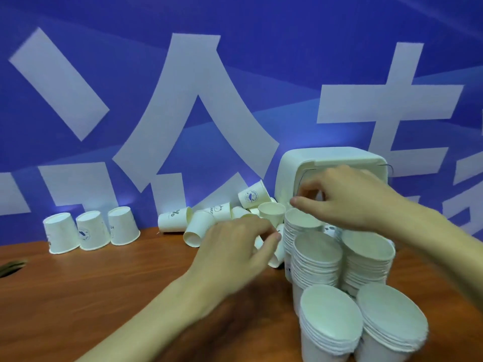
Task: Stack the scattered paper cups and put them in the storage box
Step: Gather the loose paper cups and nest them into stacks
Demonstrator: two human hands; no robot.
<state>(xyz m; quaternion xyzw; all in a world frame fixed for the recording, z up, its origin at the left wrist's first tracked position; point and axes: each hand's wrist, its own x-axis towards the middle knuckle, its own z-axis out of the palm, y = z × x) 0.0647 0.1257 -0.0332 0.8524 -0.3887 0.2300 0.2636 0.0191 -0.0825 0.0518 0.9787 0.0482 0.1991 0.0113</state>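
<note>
Nearest, at right on the wooden counter: five stacks of paper cups, standing bottom-up, long axis upright. Behind them, left hand, fingers curled, pinching a lying paper cup, much blurred. Farther, right hand curled above the farthest stack; grasp impossible to tell. Beyond, white storage box tipped on its side, mouth partly hidden by this hand. Beside it, loose cups lying in all directions; far left, three upturned cups.

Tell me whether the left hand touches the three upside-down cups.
Apart. The head view shows bare table between the left hand and the three upside-down cups.
</note>
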